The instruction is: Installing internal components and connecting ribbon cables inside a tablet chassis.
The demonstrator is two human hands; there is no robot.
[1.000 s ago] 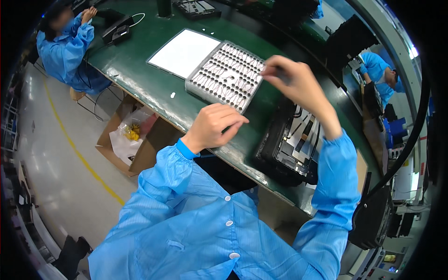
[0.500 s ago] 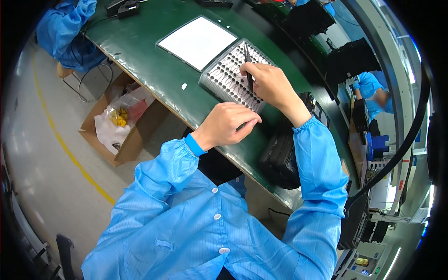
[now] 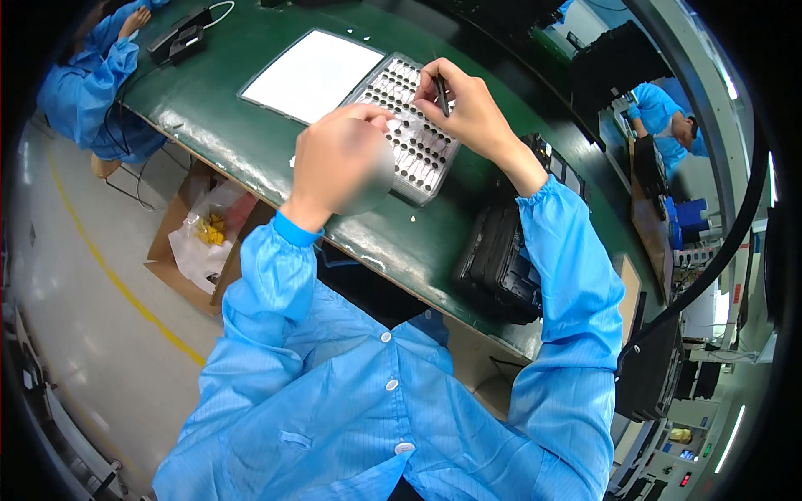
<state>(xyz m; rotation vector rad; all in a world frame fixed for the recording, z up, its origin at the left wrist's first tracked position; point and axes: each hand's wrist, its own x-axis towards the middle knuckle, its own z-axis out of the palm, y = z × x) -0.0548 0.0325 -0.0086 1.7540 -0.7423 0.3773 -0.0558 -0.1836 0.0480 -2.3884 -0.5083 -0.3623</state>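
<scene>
A clear plastic tray [image 3: 415,198] lies on the green table, with rows of small black round parts [image 3: 428,138] on thin pale leads. My right hand [image 3: 472,108] is closed around black tweezers [image 3: 440,94] just above the tray's right side. My left hand [image 3: 338,159] is over the tray's left part, its thumb and fingertips drawn together. A blur covers part of that hand, and whatever it may pinch is too small to make out. Beside the tray, to the left, lies a flat white sheet in a clear frame [image 3: 313,75].
Black cases [image 3: 501,259] stand on the table at right. A cardboard box [image 3: 180,280] with plastic bags and yellow pieces sits on the floor at left. A co-worker in blue [image 3: 92,108] sits at far left, near a black device [image 3: 180,42]. Another person [image 3: 664,121] is at far right.
My left hand has risen from the tray's near edge to over its left part. My right hand has drawn the tweezers back and tilted them. The table has shifted left in view.
</scene>
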